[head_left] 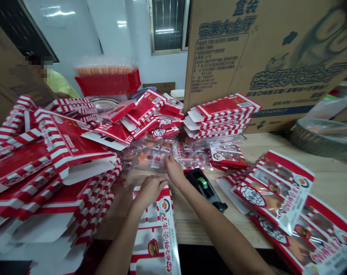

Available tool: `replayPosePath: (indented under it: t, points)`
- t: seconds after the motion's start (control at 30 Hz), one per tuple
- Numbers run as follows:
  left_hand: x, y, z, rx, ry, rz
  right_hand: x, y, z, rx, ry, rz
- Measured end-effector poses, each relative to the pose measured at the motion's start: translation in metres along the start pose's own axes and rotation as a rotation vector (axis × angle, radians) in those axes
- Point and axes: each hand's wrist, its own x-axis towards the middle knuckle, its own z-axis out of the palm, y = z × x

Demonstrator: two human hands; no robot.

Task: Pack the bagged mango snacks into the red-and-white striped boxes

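While L hand (150,191) touches striped carton (157,233), R hand (173,170) on clear tray (150,158)

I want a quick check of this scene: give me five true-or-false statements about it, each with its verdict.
1. A black tape dispenser with a green roll lies on the pale wooden table, just right of the right hand. True.
2. The left hand grips that dispenser. False: it is over a flat red-and-white printed carton with a clear window.
3. A large brown cardboard box printed in dark blue stands behind the table. True.
4. A person in a yellow shirt is at the far right. False: that person is at the far left.
5. Red-and-white striped cartons lie heaped left of the hands. True.
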Motion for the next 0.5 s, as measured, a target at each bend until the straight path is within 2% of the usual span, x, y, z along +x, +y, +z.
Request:
replayPosePath:
  t: [0.1, 0.2, 0.27, 0.4, 0.5]
  points:
    - [-0.008, -0.014, -0.016, -0.147, 0.193, -0.078, -0.002, 0.002, -0.006, -0.032, 0.019, -0.071]
    - [-0.015, -0.017, -0.031, -0.379, 0.360, -0.181, -0.022, -0.001, -0.022, -0.045, 0.074, -0.156]
    - [-0.018, -0.012, -0.033, -0.557, 0.374, -0.245, -0.047, -0.010, -0.030, -0.035, 0.092, -0.231]
    - [-0.028, 0.002, -0.021, -0.796, 0.350, -0.337, -0.103, -0.035, -0.039, 0.044, 0.056, -0.394]
    - [-0.038, 0.005, -0.017, -0.867, 0.423, -0.375, -0.119, -0.040, -0.057, 0.141, 0.065, -0.397]
